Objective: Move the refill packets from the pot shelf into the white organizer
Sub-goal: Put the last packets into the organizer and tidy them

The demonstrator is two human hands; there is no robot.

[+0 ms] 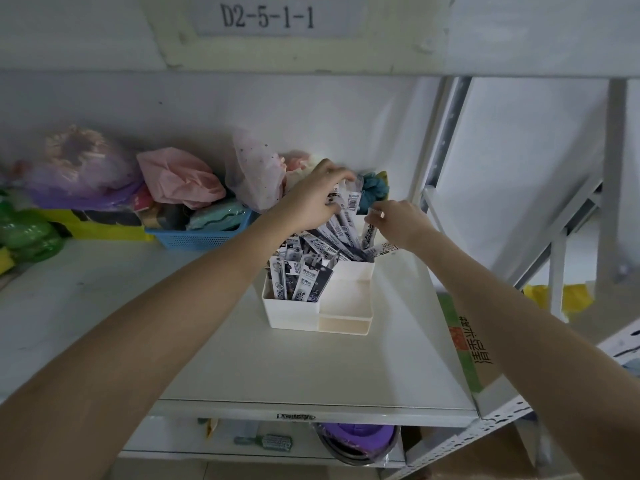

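Observation:
A white organizer (294,315) stands on the white shelf (311,368), right of centre. Several black-and-white refill packets (298,277) stand upright in its front left compartment, and more lean in the rear compartment (332,237). My left hand (313,199) reaches over the rear compartment with its fingers closed on the tops of a bundle of refill packets (348,199). My right hand (403,221) is just to the right, pinching the top of one packet (370,230) at the organizer's back right. The front right compartments hold nothing.
A blue basket (197,237) with pink and purple bags sits at the back left. Green and yellow items (24,233) lie at the far left. A teal item (374,188) sits behind the organizer. Metal shelf uprights (446,133) rise at the right. A purple item (356,434) lies on the shelf below.

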